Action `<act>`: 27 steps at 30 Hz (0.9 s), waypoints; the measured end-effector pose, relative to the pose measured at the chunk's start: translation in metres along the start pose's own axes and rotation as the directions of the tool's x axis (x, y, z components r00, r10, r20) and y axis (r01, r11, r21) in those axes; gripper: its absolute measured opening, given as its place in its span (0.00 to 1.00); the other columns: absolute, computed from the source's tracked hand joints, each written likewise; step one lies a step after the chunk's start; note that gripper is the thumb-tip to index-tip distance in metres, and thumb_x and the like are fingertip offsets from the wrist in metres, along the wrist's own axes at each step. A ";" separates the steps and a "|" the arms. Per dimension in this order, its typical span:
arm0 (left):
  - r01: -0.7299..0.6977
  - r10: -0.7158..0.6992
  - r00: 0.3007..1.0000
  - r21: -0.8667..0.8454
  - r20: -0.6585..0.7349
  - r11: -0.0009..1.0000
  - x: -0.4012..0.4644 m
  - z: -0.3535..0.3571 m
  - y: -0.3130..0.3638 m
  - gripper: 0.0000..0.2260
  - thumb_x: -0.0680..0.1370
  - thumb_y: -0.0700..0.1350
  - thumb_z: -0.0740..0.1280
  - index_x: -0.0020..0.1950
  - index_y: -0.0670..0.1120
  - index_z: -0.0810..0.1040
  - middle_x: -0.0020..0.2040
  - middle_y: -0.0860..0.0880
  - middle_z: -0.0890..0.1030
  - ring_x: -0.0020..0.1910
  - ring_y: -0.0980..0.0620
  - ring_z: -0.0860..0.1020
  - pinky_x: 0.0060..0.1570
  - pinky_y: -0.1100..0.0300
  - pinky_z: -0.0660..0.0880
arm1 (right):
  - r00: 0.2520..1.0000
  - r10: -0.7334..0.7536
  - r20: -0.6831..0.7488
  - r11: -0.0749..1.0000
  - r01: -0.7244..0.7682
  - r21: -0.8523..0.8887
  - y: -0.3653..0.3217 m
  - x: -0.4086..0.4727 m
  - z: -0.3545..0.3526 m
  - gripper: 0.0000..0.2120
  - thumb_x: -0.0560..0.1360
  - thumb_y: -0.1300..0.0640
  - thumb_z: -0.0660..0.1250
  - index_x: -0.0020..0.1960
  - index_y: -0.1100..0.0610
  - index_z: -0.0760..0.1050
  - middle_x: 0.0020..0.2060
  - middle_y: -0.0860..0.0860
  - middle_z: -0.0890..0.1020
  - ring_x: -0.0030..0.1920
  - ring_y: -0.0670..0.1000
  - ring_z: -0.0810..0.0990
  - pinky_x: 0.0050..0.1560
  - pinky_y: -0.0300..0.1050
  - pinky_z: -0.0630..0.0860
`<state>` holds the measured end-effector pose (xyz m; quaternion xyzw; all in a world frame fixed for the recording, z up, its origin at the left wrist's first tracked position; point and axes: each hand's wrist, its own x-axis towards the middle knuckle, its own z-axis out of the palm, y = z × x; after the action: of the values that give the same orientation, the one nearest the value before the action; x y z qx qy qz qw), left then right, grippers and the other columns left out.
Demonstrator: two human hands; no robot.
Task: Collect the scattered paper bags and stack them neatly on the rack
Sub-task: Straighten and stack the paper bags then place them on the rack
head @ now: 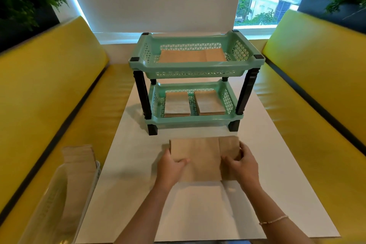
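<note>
We see both forearms reaching forward side by side, bare to the elbow. The left hand [172, 168] curls its fingers inward, thumb on top — the right hand [240, 161] mirrors it, fingers bent, a thin beaded bracelet on that wrist.

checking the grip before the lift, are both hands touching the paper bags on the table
Touching. The head view shows the left hand and the right hand with fingers lying over the paper bags.
</note>
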<state>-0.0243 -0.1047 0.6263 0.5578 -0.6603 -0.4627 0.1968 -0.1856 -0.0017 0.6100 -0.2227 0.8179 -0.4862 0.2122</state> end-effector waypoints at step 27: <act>-0.270 0.228 0.962 -0.428 -0.148 0.863 -0.059 -0.013 -0.047 0.34 0.64 0.35 0.77 0.64 0.51 0.67 0.56 0.56 0.75 0.55 0.64 0.76 0.52 0.73 0.73 | 0.954 -0.018 0.301 0.875 -0.131 0.466 0.011 -0.064 -0.046 0.10 0.71 0.75 0.63 0.44 0.61 0.73 0.37 0.53 0.82 0.42 0.52 0.80 0.42 0.45 0.78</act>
<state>0.0292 -0.0529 0.6088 0.4290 -0.5938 -0.5453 0.4073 -0.1612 0.0722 0.6285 -0.2089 0.6369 -0.6284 0.3948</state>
